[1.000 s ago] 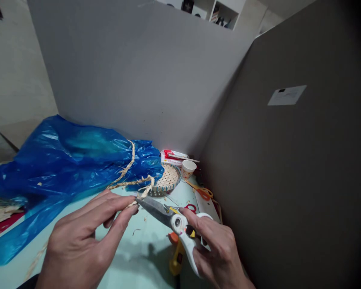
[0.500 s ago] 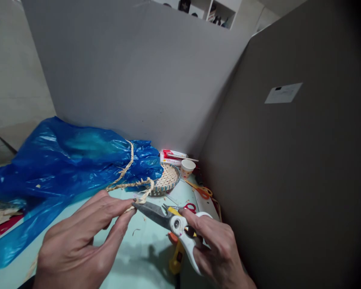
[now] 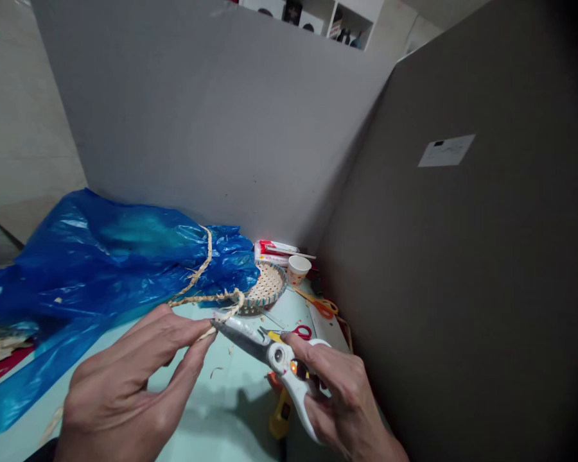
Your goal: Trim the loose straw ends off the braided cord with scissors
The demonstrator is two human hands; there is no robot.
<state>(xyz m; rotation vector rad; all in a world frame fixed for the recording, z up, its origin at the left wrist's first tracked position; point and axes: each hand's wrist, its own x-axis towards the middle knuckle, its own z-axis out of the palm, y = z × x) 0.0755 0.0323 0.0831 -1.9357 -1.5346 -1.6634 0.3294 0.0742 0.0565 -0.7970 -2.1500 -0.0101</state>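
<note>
My left hand (image 3: 135,378) pinches the end of a braided straw cord (image 3: 207,297) between thumb and forefinger. The cord loops away over blue plastic and curls back to my fingertips. In my right hand (image 3: 341,391) is a pair of white-handled shears (image 3: 279,359), gripped by the handles. The tips of their blades are at the cord, right beside my left fingertips. A silver blade shows above a dark one, close to the cord; whether the cord lies fully between them is hard to tell.
A blue plastic bag (image 3: 120,237) covers the left of the pale table (image 3: 212,410). Behind the shears are a woven basket (image 3: 270,285), a paper cup (image 3: 299,269), orange scissors (image 3: 324,308), red-handled scissors (image 3: 302,332) and a yellow tool (image 3: 280,417). Grey partitions (image 3: 212,115) stand behind and to the right.
The silver blade of the shears now shows above the dark one, near the cord, where it was not visible before. My left hand keeps its pinch, and the view has shifted slightly.
</note>
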